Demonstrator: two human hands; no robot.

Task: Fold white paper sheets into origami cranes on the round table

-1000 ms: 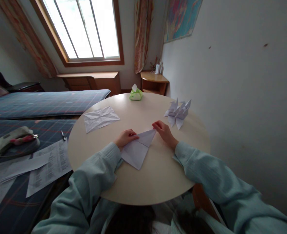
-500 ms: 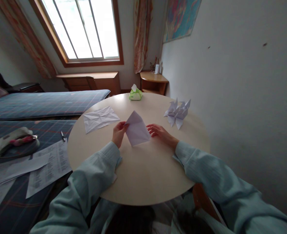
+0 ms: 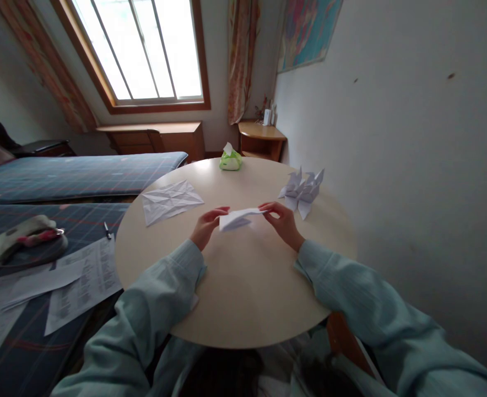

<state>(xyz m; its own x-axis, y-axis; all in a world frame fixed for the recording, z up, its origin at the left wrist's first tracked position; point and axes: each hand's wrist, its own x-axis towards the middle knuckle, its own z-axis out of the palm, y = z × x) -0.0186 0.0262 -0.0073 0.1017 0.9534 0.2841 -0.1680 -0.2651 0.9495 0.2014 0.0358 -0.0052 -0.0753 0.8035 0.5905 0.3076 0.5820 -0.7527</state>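
Note:
A folded sheet of white paper [image 3: 238,219] is held above the middle of the round table [image 3: 243,292], tilted so that it shows mostly edge-on. My left hand [image 3: 207,226] pinches its left end between thumb and fingers. At the opposite end, my right hand [image 3: 283,221] grips the paper's corner with its fingertips. Left of my hands lies a creased, unfolded white sheet [image 3: 171,201]. Several folded paper figures [image 3: 302,190] with pointed wings stand together beyond my right hand.
A green tissue pack [image 3: 230,159] sits at the table's far edge. To the left, printed sheets [image 3: 80,286], a pen [image 3: 107,231] and a light-coloured bag [image 3: 22,242] lie on a plaid-covered bed. The white wall [image 3: 412,182] runs close along the right side.
The folded paper has tipped from facing me to nearly flat. My right hand has closed on its right corner, where before its fingers were apart beside it.

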